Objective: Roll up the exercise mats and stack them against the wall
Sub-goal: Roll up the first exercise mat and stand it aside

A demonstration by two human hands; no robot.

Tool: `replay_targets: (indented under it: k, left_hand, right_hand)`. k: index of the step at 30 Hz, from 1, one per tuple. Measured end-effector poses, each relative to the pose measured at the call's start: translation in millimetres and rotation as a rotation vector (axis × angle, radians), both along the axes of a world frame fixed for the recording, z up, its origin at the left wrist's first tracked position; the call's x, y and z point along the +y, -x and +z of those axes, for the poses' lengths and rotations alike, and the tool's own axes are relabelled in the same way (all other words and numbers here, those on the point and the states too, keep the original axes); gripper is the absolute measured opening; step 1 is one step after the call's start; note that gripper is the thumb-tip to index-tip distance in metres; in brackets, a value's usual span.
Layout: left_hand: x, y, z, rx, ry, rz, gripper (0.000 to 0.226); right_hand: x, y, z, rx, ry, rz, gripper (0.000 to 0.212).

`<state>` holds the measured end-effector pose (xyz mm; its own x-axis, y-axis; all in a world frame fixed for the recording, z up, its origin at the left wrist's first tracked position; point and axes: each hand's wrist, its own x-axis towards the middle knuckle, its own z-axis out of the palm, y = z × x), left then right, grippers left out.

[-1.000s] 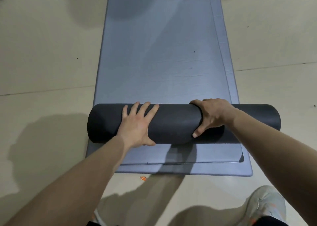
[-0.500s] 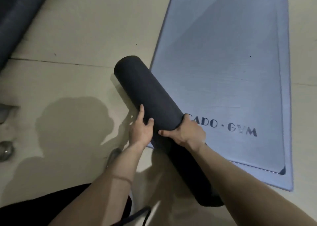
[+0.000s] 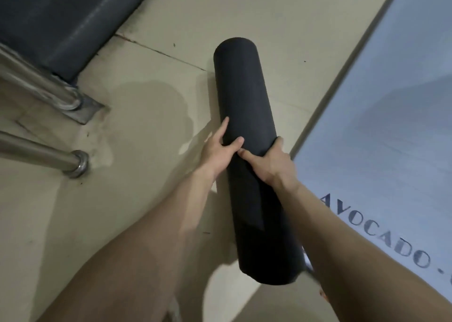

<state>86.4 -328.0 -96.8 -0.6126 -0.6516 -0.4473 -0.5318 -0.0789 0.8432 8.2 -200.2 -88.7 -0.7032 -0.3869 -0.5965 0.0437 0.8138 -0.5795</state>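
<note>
Since half a second ago the rolled mat (image 3: pixel 247 126) has swung left off the pale blue flat mat (image 3: pixel 391 126) and now sits over bare tile just beside its edge; whether it is lifted or touches the floor I cannot tell. Both hands clasp it near mid-length: the left hand (image 3: pixel 217 152) from the left side with thumb across the top and forefinger pointing along it, the right hand (image 3: pixel 271 162) curled over the other side. It looks like soft, light, grippy foam that would spring open, so holding it around the middle over the loose flap seems wise. Further out lie the beige tiled floor (image 3: pixel 146 126), two steel tubes (image 3: pixel 49 157) bolted down at left, and a dark pad (image 3: pixel 61 15) beyond them.
</note>
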Motion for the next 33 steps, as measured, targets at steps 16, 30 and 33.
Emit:
replay_targets:
  k: [16,30,33]
  left_hand:
    - [-3,-58,-5,-0.372,0.158,0.177,0.073]
    - [26,-18,-49,-0.975,0.388,0.342,0.077]
    - [25,-19,-43,-1.018,0.344,0.295,0.079]
  right_hand:
    - [-115,23,20,0.479,0.008,0.751,0.079]
    - [-193,69,-57,0.737,0.065,1.540,0.076]
    - [-195,66,-45,0.742,0.060,1.531,0.076]
